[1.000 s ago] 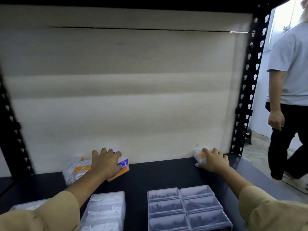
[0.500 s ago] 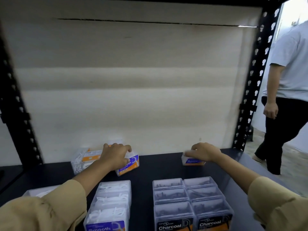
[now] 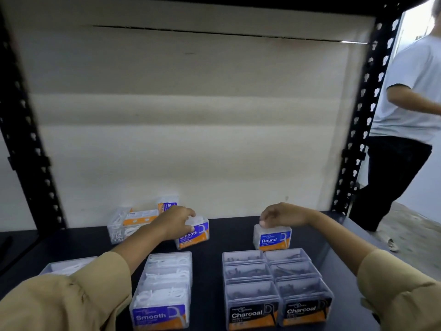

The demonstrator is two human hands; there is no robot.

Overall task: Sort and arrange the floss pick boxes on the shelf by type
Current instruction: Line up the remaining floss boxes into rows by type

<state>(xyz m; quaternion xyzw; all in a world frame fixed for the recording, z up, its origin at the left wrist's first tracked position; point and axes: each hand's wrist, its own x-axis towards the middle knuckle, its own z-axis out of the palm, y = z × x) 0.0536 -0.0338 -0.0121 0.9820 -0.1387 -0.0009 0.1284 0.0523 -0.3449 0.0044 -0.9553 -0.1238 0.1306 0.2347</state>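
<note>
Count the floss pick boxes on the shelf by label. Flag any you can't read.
Charcoal boxes: 6
Smooth boxes: 4, one gripped by the left hand
Round box: 1, gripped by the right hand
Unreadable boxes: 3 (two at the back left, one behind the left sleeve)
Total: 14

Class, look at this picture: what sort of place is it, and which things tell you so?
Probably a stockroom or shop storage area. A black metal rack with slotted uprights holds a dark shelf, and retail floss pick boxes labelled Charcoal, Smooth and Round stand in rows.
</note>
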